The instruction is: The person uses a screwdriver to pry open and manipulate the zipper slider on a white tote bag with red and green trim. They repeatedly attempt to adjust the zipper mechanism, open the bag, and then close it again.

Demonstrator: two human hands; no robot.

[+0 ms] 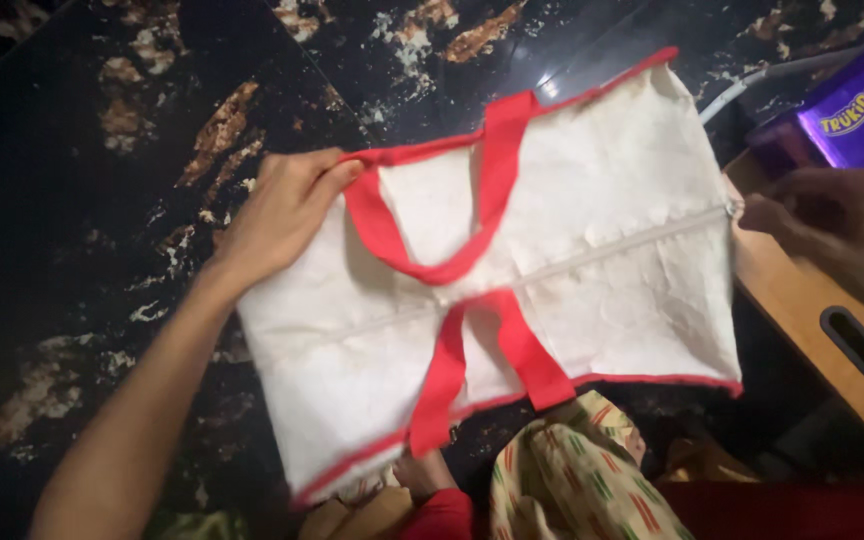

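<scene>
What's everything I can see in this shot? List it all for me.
cloth bag: one, white with red trim, held flat mid-frame
handles: two, red, crossing the bag's middle
zip: one, pale, along the bag's centre
floor: black stone with brown and white flecks
wooden board: one, tan, slotted, right edge
box: one, purple, top right
patterned cloth: cream with red and green marks, bottom centre
left hand: grips the bag's left edge
right hand: blurred, at the zip's right end
</scene>
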